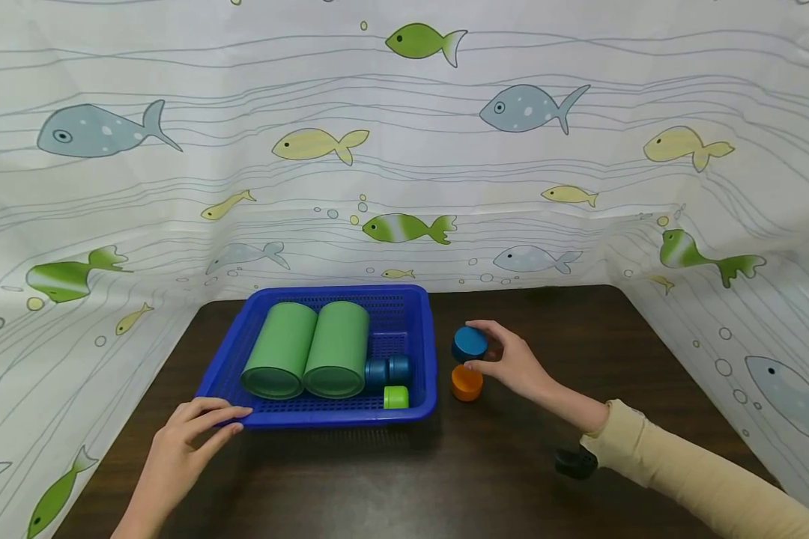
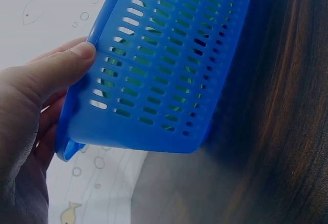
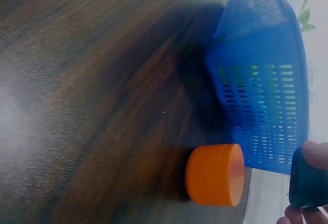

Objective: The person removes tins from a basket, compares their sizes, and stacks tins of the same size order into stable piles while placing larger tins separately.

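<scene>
The blue plastic basket (image 1: 337, 421) stands on the dark table, and my left hand (image 1: 187, 443) pinches its front left corner. In the left wrist view the thumb (image 2: 77, 55) lies on the outside of the rim, with the other fingers behind it. My right hand (image 1: 515, 367) holds a short round blue jar (image 1: 470, 343) between thumb and fingers, just right of the basket. Close in front of that jar, an orange jar (image 1: 467, 383) stands on the table. The right wrist view shows the held jar (image 3: 307, 183) dark, at its right edge.
Inside the basket lie two large green cylinders (image 1: 283, 340), two small blue jars (image 1: 399, 368) and a small lime-green jar (image 1: 396, 397). A fish-patterned white sheet (image 1: 404, 172) rises behind and beside the table (image 1: 377, 486). A small black object (image 1: 575, 463) sits below the right sleeve.
</scene>
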Available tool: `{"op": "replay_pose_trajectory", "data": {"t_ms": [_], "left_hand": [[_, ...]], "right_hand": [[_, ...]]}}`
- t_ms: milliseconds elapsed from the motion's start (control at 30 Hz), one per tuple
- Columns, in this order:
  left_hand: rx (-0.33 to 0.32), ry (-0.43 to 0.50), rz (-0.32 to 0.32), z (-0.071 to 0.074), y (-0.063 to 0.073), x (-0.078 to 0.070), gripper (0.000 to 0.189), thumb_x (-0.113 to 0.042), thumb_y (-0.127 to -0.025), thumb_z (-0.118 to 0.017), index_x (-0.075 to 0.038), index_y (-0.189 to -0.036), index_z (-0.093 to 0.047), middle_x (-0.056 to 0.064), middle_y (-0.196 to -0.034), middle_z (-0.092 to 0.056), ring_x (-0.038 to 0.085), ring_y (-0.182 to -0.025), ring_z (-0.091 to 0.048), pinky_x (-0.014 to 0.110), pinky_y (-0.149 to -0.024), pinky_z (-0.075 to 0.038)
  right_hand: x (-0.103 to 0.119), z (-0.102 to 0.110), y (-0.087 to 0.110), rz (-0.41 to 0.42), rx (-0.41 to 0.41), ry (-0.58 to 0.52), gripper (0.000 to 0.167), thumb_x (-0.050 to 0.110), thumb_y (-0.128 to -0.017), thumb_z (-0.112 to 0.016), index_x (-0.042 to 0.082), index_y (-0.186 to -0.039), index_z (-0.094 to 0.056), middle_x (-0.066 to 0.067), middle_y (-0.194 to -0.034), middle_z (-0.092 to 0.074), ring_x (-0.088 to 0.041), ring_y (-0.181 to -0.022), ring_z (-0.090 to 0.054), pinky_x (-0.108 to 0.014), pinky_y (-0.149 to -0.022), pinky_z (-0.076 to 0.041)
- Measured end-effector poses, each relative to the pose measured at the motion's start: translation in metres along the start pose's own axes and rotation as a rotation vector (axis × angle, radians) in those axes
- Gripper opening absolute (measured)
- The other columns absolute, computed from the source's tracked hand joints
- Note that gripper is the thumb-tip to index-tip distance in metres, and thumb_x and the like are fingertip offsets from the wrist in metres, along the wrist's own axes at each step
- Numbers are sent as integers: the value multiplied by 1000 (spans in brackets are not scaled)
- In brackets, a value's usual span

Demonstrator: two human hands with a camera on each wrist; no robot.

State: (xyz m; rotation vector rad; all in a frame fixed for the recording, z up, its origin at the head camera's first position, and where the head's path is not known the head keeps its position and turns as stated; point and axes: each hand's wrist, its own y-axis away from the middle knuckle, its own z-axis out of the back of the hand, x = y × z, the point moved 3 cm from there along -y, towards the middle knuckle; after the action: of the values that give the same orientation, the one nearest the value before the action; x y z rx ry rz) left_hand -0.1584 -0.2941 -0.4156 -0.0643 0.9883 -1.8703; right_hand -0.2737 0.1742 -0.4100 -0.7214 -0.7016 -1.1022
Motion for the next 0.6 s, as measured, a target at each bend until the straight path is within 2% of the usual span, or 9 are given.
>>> {"op": "replay_pose_trajectory", "data": {"t_ms": [167, 333, 600], "left_hand": [[1, -2, 5, 1, -1, 0, 50, 12, -62, -83, -23, -99, -79, -11, -96, -64, -10, -96, -45, 10, -81, -36], [2, -6, 2, 1, 0, -1, 50, 12, -62, -83, -22, -98, -79, -11, -96, -64, -10, -96, -45, 9, -81, -35], [3, 0, 4, 2, -2, -1, 49, 12, -62, -83, -21, -98, -79, -10, -96, -64, -10, -97, -45, 9, -82, -35]], "right_hand": [[-7, -2, 4, -28, 9, -2, 64, 21, -83, -81, 18, -141, -52, -13, -142, -55, -30, -113, -62, -45, -94, -55], [-13, -7, 5, 2, 34, 13, 65, 21, -84, -80, 16, -141, -51, -14, -142, -54, -31, -117, -61, -46, -96, -54], [-21, -12, 7, 40, 52, 38, 67, 20, -82, -82, 13, -141, -51, -13, -140, -56, -30, -116, -61, -47, -95, -53]]}}
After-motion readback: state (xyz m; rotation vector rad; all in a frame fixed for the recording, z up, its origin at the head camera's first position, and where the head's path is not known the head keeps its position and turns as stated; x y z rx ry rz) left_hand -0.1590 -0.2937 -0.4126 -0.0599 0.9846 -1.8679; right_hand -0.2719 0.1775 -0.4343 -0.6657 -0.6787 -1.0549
